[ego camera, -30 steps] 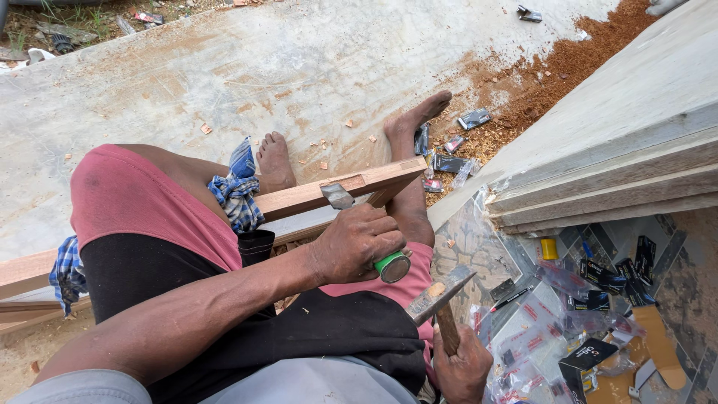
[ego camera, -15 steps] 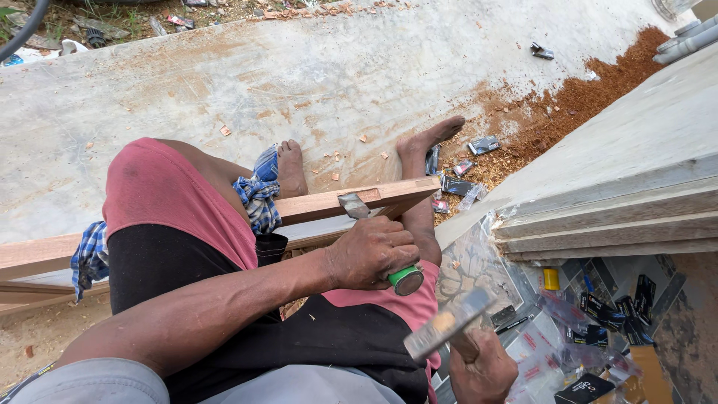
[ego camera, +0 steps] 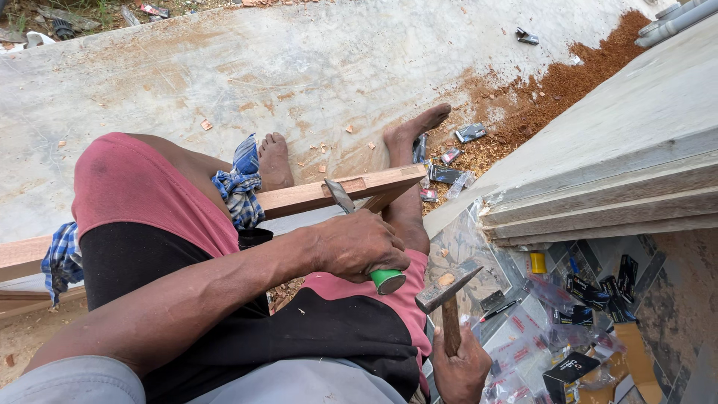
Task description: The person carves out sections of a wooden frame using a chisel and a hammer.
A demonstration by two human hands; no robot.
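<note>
Your left hand [ego camera: 357, 243] grips a green-handled chisel [ego camera: 364, 238] at center frame, blade set on the wooden rail [ego camera: 299, 198]; your right hand [ego camera: 460, 366], lower right, apparently clenches a hammer [ego camera: 447, 299].

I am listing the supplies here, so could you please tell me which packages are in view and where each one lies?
Small clear plastic packets with red and white labels: scattered on the tiled floor, lower right.
Black rectangular box: bottom right, beside brown cardboard.
Small dark flat packets: on the sawdust beside the right foot.
</note>
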